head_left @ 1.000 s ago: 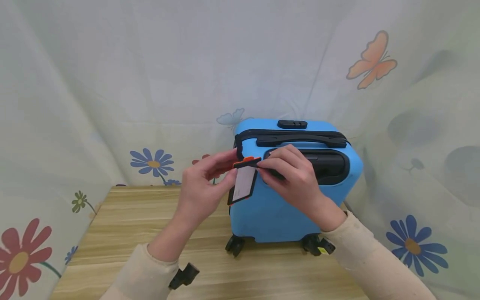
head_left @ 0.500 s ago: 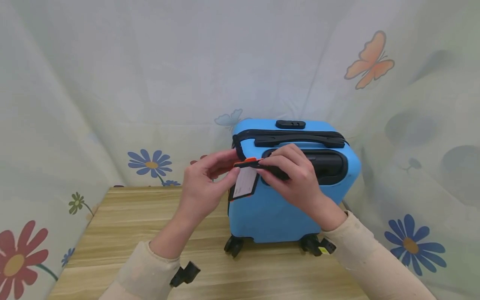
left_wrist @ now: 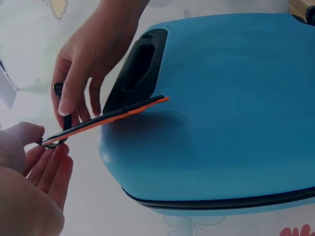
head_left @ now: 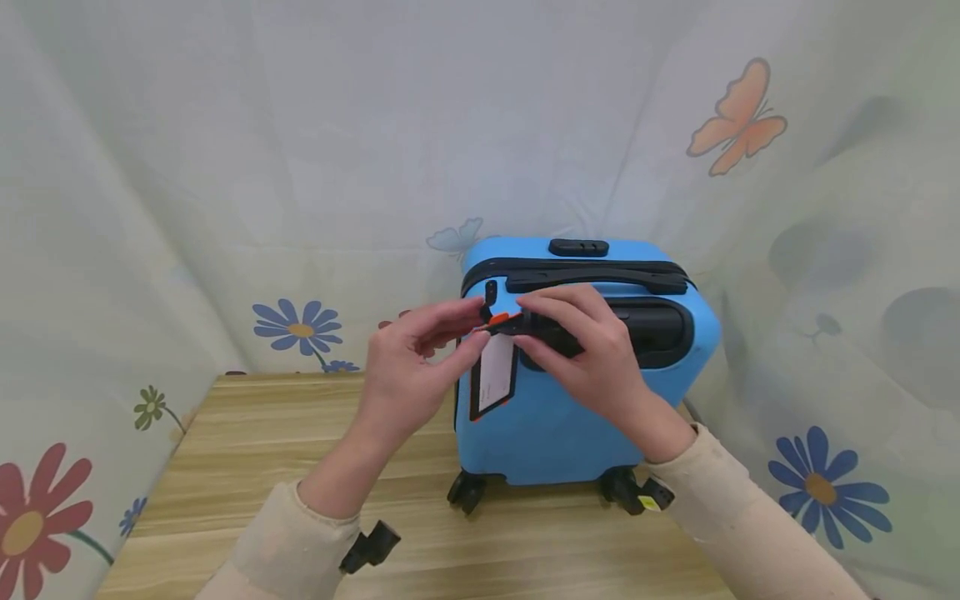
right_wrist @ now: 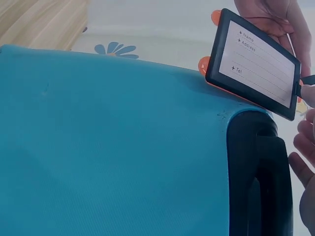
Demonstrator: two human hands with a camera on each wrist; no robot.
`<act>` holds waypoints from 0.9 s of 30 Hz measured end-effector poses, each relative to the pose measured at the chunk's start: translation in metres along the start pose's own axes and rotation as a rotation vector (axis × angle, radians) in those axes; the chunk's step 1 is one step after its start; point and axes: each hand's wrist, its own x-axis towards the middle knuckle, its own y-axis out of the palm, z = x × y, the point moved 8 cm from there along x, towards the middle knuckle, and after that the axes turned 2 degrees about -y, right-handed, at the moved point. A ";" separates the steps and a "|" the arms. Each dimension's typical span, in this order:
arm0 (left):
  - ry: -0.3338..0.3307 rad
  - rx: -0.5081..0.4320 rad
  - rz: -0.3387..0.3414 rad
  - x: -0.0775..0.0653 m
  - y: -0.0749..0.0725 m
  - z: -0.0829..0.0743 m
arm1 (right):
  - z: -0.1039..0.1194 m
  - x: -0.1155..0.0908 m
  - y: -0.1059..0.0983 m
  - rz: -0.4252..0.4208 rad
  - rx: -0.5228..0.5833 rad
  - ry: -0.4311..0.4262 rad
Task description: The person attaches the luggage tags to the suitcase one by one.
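Note:
A black-framed luggage tag (head_left: pixel 495 375) with orange edging hangs before the blue suitcase (head_left: pixel 555 433). My left hand (head_left: pixel 408 358) pinches the tag's strap end between thumb and fingers. From the other side, my right hand (head_left: pixel 596 350) holds the black strap (left_wrist: pixel 67 122) with thumb and fingertips. Part of the strap (head_left: pixel 491 293) sticks up above the left fingertips. Printed lines for name, address and tel show on the tag's white card (right_wrist: pixel 258 64) in the right wrist view. Fingers hide how the strap runs through the tag.
Upright on its wheels (head_left: pixel 468 492), the suitcase stands on a wood-grain table (head_left: pixel 277 433). A black carry handle (head_left: pixel 600 279) crosses its top, above a black recessed panel (head_left: pixel 660 333). Behind hangs a pale curtain (head_left: pixel 360 167) printed with flowers and butterflies.
The strap now rises upright above the left fingertips, where it curved by the suitcase corner before. My right fingers have spread, index finger higher. The tag has swung slightly right and down.

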 end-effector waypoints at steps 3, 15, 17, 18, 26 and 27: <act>0.002 0.010 -0.021 0.001 -0.001 -0.002 | 0.000 0.000 0.003 0.024 -0.002 -0.006; 0.060 0.110 -0.091 0.008 -0.005 -0.008 | -0.001 -0.004 0.010 0.058 0.017 -0.009; 0.049 0.088 -0.096 0.008 -0.006 -0.008 | -0.001 -0.005 0.010 0.058 0.020 0.005; 0.048 0.079 -0.097 0.009 -0.006 -0.009 | -0.002 -0.005 0.010 0.057 0.024 0.014; 0.033 0.038 -0.098 0.012 -0.008 -0.013 | -0.005 -0.005 0.009 0.054 0.104 0.104; 0.027 0.034 -0.097 0.012 -0.008 -0.014 | -0.005 -0.005 0.009 0.057 0.122 0.118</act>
